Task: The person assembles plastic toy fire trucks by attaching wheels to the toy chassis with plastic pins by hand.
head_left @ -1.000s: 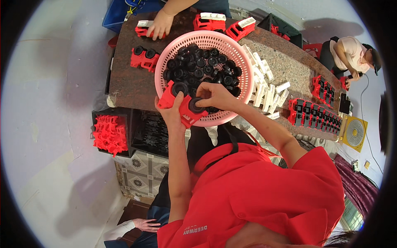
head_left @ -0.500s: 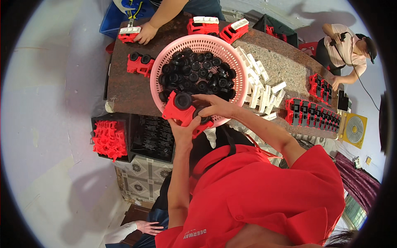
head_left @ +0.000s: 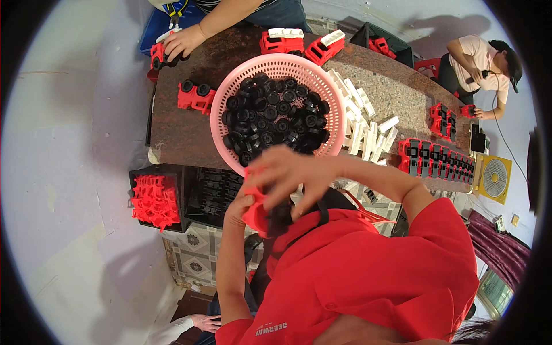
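Bright even light, blurred hands [head_left: 287, 178], fisheye-bent edges

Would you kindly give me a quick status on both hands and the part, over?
Left hand grips red toy body from below. Right hand on top of it, blurred. Pink basket of black wheels just beyond; nothing in the way.
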The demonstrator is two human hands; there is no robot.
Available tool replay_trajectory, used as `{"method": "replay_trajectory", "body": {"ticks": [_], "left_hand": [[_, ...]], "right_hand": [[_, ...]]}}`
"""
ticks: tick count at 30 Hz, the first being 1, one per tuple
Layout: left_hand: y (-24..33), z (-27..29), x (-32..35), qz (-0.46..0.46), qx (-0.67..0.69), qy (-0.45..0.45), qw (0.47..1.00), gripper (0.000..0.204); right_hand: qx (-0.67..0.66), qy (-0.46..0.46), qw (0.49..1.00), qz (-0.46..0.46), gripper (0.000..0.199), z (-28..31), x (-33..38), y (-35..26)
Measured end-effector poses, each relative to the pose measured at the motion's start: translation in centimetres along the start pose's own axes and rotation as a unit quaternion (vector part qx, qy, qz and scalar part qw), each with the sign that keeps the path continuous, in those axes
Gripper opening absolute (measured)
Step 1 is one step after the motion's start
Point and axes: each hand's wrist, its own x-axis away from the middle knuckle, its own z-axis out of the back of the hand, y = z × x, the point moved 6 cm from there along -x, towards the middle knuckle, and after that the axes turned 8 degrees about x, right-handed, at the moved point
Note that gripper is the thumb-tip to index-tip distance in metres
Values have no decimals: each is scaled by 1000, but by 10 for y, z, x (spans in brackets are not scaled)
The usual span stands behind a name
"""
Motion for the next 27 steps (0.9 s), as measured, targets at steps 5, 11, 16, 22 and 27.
{"method": "replay_trajectory", "body": {"ticks": [5, 11, 16, 22, 27], "left_hand": [[36, -40, -2, -133, 46, -20, 990, 100], [41, -44, -23, -257, 104, 20, 961, 75], [51, -43, -25, -283, 46, 158, 945, 72], [52, -59, -29, -273, -7, 170, 947, 73], [53, -61, -27, -279, 2, 180, 943, 80]], "right_hand": [[368, 48, 794, -481, 62, 19, 117, 210], [446, -62, 756, -476, 53, -9, 150, 261], [131, 157, 810, -549, 36, 23, 121, 184], [-151, 158, 872, -439, 26, 1, 62, 97], [-145, 144, 875, -438, 26, -10, 52, 87]]}}
